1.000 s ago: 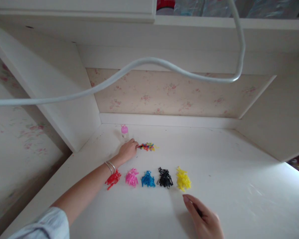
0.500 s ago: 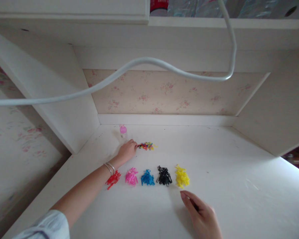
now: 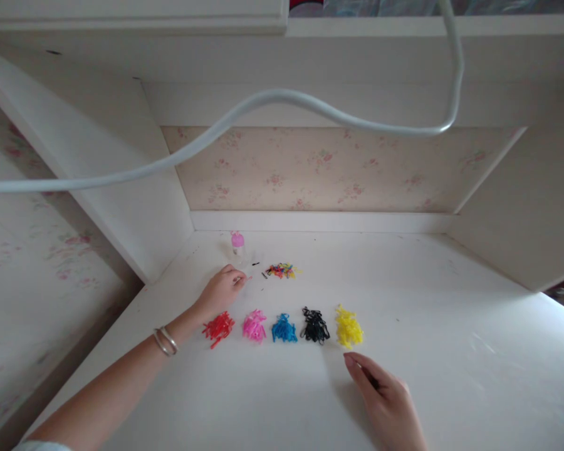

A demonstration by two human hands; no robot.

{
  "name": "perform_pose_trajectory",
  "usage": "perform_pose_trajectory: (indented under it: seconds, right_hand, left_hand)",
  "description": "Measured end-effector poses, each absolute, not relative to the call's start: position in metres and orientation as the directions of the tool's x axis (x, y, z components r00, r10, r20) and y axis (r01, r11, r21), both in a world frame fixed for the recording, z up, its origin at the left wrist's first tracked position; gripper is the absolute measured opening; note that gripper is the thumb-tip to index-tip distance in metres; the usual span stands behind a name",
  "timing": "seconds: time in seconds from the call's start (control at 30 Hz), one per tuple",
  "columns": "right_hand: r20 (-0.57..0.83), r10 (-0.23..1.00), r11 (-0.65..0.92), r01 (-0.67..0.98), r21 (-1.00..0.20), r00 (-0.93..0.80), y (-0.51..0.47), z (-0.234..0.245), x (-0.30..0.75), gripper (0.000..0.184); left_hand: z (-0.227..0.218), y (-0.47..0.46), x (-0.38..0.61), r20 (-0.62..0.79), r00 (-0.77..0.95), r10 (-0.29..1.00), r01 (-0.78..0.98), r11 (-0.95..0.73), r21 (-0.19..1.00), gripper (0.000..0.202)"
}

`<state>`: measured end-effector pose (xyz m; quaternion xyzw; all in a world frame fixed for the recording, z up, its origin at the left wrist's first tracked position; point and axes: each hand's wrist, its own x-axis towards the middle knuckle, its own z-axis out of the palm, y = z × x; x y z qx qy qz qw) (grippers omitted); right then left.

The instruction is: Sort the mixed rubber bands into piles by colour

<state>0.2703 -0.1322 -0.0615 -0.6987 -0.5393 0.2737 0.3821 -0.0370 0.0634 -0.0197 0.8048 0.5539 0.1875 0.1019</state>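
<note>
L hand (image 3: pixel 223 288): over far-L part of white desk (image 3: pixel 451 382), btwn bottle and red pile; thumb & index drawn tight tog., small reddish band (image 3: pixel 249 278) jutting from the tips, appears pinched.
R hand (image 3: pixel 385 398): low at nr side, just below yellow pile; fingers curled in, thumb tip up against index; cannot tell if anything is inside.
Mixed pile (image 3: pixel 284 270): far side of desk, R of L hand, apart from it; multicol. small bands, heaped.
Loose black bands (image 3: pixel 264 275): one just beside mixed pile on its L, another farther L, nr bottle.
Sorted row, L to R: red pile (image 3: pixel 219 327), pink pile (image 3: pixel 254 326), blue pile (image 3: pixel 284 328), black pile (image 3: pixel 315 326), yellow pile (image 3: pixel 349 326); 5 heaps, one col. ea., gaps btwn all.
Bottle (image 3: pixel 237 242): pink top, upright, behind L hand, nr back edge.
Bangles (image 3: pixel 166 341): 2, silver-col., on L wrist.
Cable (image 3: pixel 282 96): white, crosses upper view, in front of floral panel (image 3: pixel 319 172).
</note>
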Motion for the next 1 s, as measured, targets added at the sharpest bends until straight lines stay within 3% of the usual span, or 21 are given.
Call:
perform_pose_trajectory:
  seconds: [0.47, 0.6, 0.67, 0.87, 1.0]
  right_hand:
    - [0.008, 0.957, -0.15, 0.519, -0.842, 0.29, -0.132, -0.067, 0.269, 0.039]
    - [-0.004, 0.953, -0.143, 0.44, -0.886, 0.303, -0.125, -0.053, 0.275, 0.036]
    - [0.033, 0.958, -0.112, 0.479, -0.871, 0.284, -0.113, -0.037, 0.279, 0.037]
    - [0.091, 0.996, 0.043, 0.78, -0.624, 0.018, -0.044, 0.021, 0.257, 0.037]
    - [0.05, 0.98, 0.194, 0.891, -0.411, -0.191, 0.011, 0.027, 0.214, 0.032]
  left_hand:
    - [-0.025, 0.022, -0.102, 0.049, 0.423, 0.905, 0.786, -0.393, 0.478, 0.027]
    - [-0.028, 0.019, -0.11, 0.04, 0.412, 0.91, 0.781, -0.375, 0.5, 0.028]
    - [-0.029, 0.018, -0.114, 0.035, 0.405, 0.914, 0.78, -0.365, 0.509, 0.029]
    - [-0.032, 0.014, -0.124, 0.028, 0.412, 0.911, 0.769, -0.364, 0.526, 0.033]
    - [-0.034, 0.005, -0.133, 0.047, 0.365, 0.93, 0.784, -0.334, 0.523, 0.031]
